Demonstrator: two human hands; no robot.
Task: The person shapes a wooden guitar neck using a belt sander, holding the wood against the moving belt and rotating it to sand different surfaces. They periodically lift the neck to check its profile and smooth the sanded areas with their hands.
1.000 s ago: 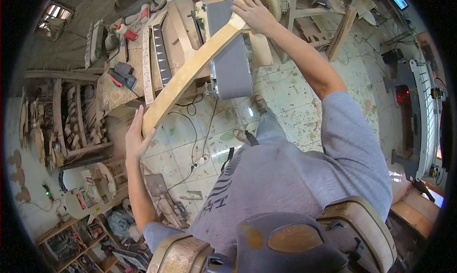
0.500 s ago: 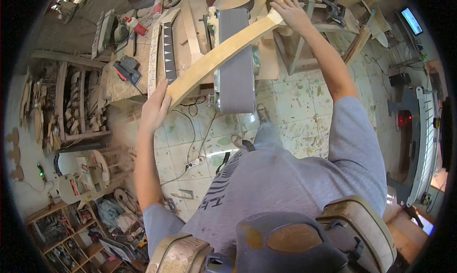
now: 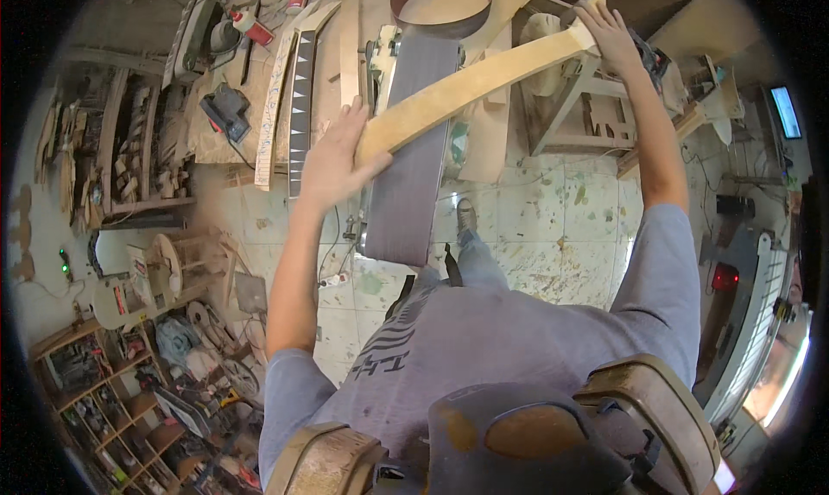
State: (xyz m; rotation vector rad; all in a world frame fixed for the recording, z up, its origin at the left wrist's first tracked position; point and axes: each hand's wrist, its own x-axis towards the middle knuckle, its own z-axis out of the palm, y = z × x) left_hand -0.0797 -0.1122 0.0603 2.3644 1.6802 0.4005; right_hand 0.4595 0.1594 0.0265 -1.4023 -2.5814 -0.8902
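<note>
A long, gently curved wooden piece (image 3: 475, 85) lies slantwise across the dark belt of a belt sander (image 3: 406, 184). Its near left end is in the grip of my left hand (image 3: 337, 157), with the thumb on the near side and the fingers on the far side. At the far right end, my right hand (image 3: 610, 37) is closed over the pale, shaped tip, beyond the sander's right edge. The wood's underside is hidden, so I cannot tell how much of it touches the belt.
Left of the sander, a workbench (image 3: 203, 141) carries a black power tool (image 3: 226, 111), a red-and-white bottle (image 3: 252, 27) and long wooden strips. A round band-like ring (image 3: 442, 1) sits beyond the sander. A wooden frame (image 3: 587, 115) stands at right; a cable crosses the tiled floor (image 3: 535, 236).
Both hands have shifted right with the wooden piece, whose left end now lies over the belt instead of left of it. The whole view has also shifted.
</note>
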